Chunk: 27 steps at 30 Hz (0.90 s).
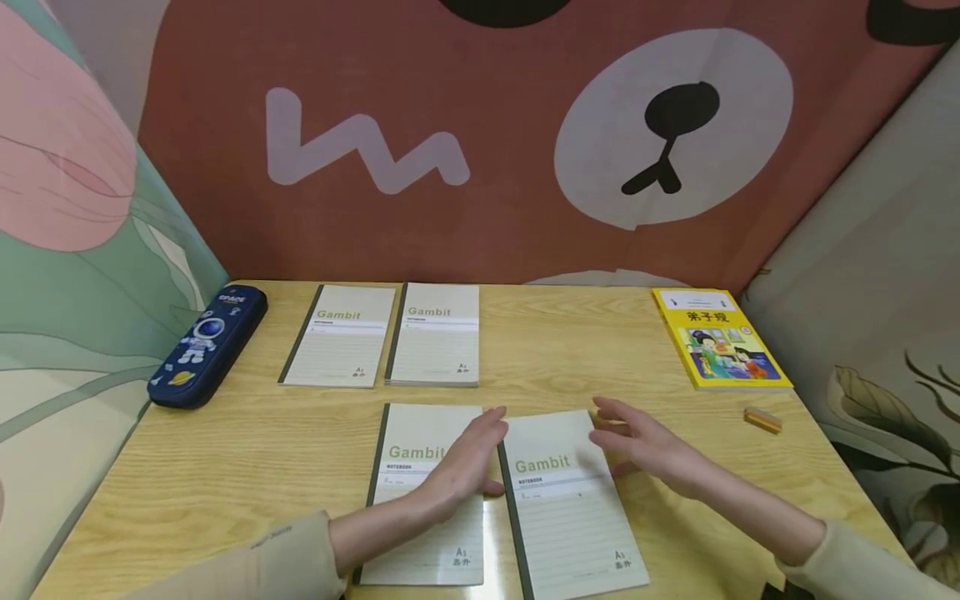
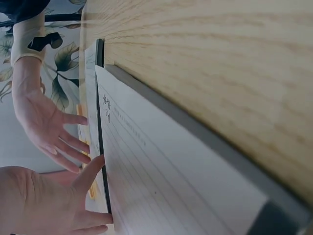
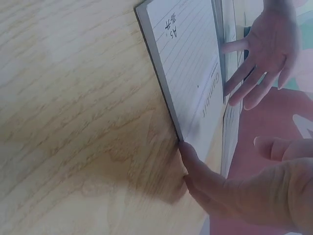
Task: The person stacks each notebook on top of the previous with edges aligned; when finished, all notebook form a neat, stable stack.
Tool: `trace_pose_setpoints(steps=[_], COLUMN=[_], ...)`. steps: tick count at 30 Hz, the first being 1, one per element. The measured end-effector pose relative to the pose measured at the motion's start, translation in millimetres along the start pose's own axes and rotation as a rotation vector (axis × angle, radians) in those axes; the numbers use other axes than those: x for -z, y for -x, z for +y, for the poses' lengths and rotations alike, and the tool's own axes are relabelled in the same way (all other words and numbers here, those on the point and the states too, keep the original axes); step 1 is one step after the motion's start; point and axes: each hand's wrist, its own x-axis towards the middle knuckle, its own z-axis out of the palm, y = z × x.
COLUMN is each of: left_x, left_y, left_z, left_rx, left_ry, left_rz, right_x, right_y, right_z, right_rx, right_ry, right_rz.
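Observation:
A white Gambit notebook [image 1: 570,521] with a dark spine lies slightly turned on the table, between both hands. My left hand [image 1: 461,467] has its fingers extended along the spine side; in the left wrist view its fingertips [image 2: 100,161] meet the notebook's edge. At the opposite side is my right hand [image 1: 652,446], fingers loosely extended, a fingertip [image 3: 188,149] at the notebook's edge near the upper corner. Under my left forearm lies a second Gambit notebook [image 1: 435,554], partly covered by that hand and arm. Neither hand grips anything.
Farther back lie more Gambit notebooks, one at left [image 1: 333,342] and a small stack [image 1: 435,342] beside it. A blue astronaut pencil case [image 1: 206,346] sits at the left edge. On the right are a yellow book [image 1: 720,337] and a small eraser [image 1: 762,419].

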Motion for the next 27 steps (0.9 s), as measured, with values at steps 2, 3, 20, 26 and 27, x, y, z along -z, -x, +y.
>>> trace_pose_setpoints(steps=[2,3,20,26,27], left_x=[0.5,0.9,15.5,29.1,31.4], left_y=[-0.6,-1.1,-18.1,-26.7,-28.1], left_z=[-0.4,-0.7,3.7,9.3,9.7], left_rx=[0.01,0.014,0.003,0.006,0.009], left_ry=[0.008,0.012,0.194,0.176,0.167], left_rz=[0.009,0.014,-0.034,-0.081,-0.086], right_x=[0.8,1.5,11.8,18.0,19.3], right_y=[-0.6,-1.1,-9.7,-16.2,-17.7], right_z=[1.4,2.6,1.2,-5.3,-7.1], right_rx=[-0.01,-0.01,-0.01,0.069,0.08], right_ry=[-0.006,-0.007,0.023,-0.046,-0.051], right_rz=[0.01,0.011,-0.009,-0.083,-0.095])
